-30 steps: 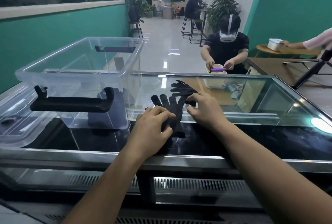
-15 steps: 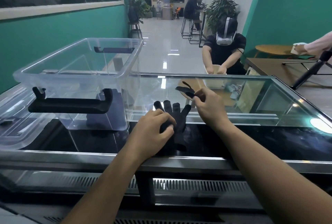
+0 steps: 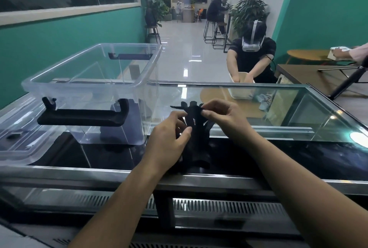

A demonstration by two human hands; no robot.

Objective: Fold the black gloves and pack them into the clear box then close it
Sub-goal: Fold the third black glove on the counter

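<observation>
Head view: both hands work the black gloves (image 3: 196, 138) on the tabletop (image 3: 278, 152), right of the empty clear box (image 3: 95, 92). The left hand (image 3: 169, 142) pins them, its grip closed; the right hand (image 3: 225, 116) pinches the fingertips. Folding is underway; next, likely lay the fingers toward the cuffs.

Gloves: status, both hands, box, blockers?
Left hand and right hand both pinching the black gloves, fold underway on the glass counter. Clear box open, empty, to the left; lid beside it. Nothing in the way.
</observation>
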